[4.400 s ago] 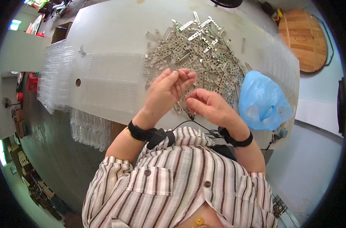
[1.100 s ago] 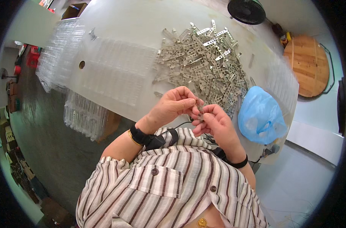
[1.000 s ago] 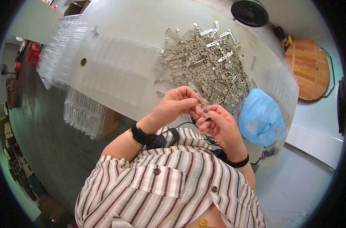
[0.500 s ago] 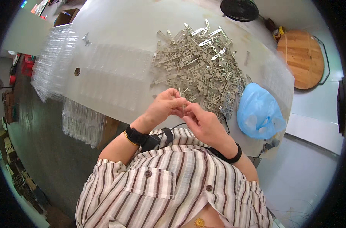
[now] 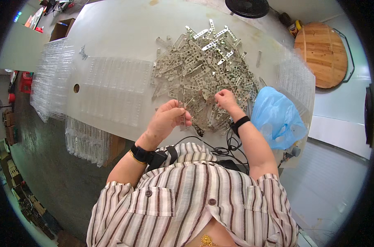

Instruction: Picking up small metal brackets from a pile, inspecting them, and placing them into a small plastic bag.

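Observation:
My left hand (image 5: 165, 122) is closed round a flat metal strip with holes (image 5: 182, 118), held upright between thumb and fingers. It hovers at the near left edge of a big heap of perforated metal strips (image 5: 201, 68). Farther right, my right hand (image 5: 227, 101) is over the heap's right part with its fingers pinched together. What sits in that pinch, if anything, is too small to make out. Close to the right forearm lies a blue plastic bag (image 5: 277, 117).
Clear plastic trays (image 5: 117, 88) lie left of the heap, with stacks of them (image 5: 51, 78) at the table's left edge. Black cables (image 5: 232, 148) coil near my waist. A round wooden board (image 5: 321, 55) and a black fan (image 5: 247, 7) stand beyond the table (image 5: 113, 24).
My hands were together in front of me and have come apart. The right one moved right and away over the heap; the left shifted slightly left, keeping the strip.

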